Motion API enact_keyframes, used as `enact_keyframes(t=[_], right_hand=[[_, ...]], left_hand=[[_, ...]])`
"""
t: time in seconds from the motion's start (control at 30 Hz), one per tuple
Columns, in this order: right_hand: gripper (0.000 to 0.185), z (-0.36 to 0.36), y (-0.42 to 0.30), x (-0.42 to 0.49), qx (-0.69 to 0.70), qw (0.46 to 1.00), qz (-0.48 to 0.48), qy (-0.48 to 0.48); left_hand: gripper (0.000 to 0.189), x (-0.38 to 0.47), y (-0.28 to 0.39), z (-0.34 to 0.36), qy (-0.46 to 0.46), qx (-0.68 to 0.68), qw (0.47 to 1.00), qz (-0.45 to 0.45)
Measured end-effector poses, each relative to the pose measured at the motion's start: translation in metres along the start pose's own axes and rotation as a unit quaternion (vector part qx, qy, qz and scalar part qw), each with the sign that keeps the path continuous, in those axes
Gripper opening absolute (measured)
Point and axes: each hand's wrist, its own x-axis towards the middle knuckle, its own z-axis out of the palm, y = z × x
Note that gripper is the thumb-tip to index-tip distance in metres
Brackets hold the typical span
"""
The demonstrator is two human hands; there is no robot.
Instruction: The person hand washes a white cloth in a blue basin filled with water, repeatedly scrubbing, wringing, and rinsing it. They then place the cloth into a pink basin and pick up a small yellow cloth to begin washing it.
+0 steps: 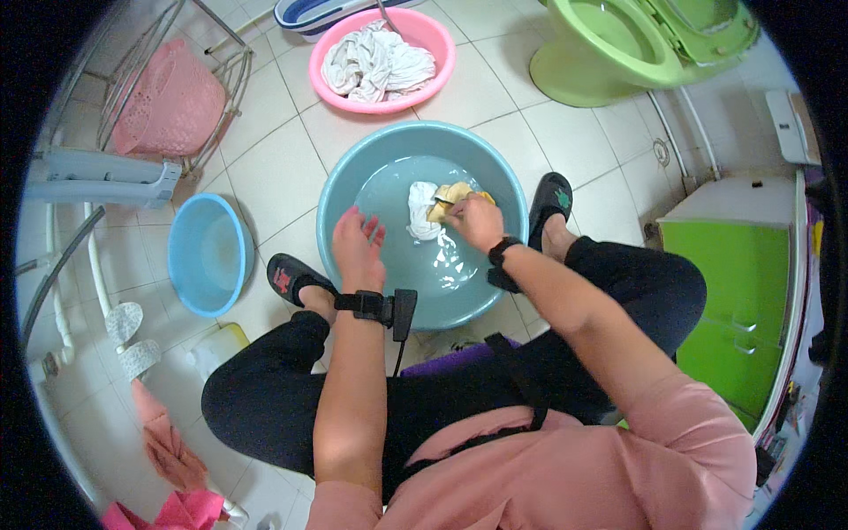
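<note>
A large teal plastic basin (424, 139) stands on the tiled floor between my feet, with shallow water in it. In the water lies a white cloth (423, 211), touching a crumpled yellow cloth (452, 193) on its right. My right hand (476, 220) grips the yellow cloth between thumb and fingers. Over the left part of the basin is my left hand (359, 245), its fingers apart and holding nothing. Black straps with small dark devices are around both wrists.
Beyond the basin sits a pink tub (383, 107) of pale wet-looking cloth. A smaller blue basin (211, 255) stands at left, below a metal rack with a pink basket (173, 99). A green toilet (583, 66) is at upper right, a green cabinet (722, 291) at right.
</note>
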Motion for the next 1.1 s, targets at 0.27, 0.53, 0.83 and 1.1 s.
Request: enact_keyframes(t=[0.27,0.53,0.83,1.1], right_hand=[[0.03,0.083,-0.026,0.066,-0.081,0.992,0.022,0.093],[0.018,0.056,-0.011,0.076,0.125,0.988,0.049,0.073],[0.024,-0.048,-0.024,0.065,0.31,0.949,0.059,0.015],[0.023,-0.238,0.0,0.07,0.42,0.906,0.038,0.028]], left_hand=[[0.028,0.064,-0.046,-0.025,0.057,0.094,0.993,-0.051],[0.02,0.091,-0.071,-0.037,0.057,0.145,0.985,-0.07],[0.021,0.084,-0.088,-0.009,-0.034,0.274,0.961,-0.001],[0.024,0.092,-0.083,0.006,-0.053,0.285,0.957,-0.015]])
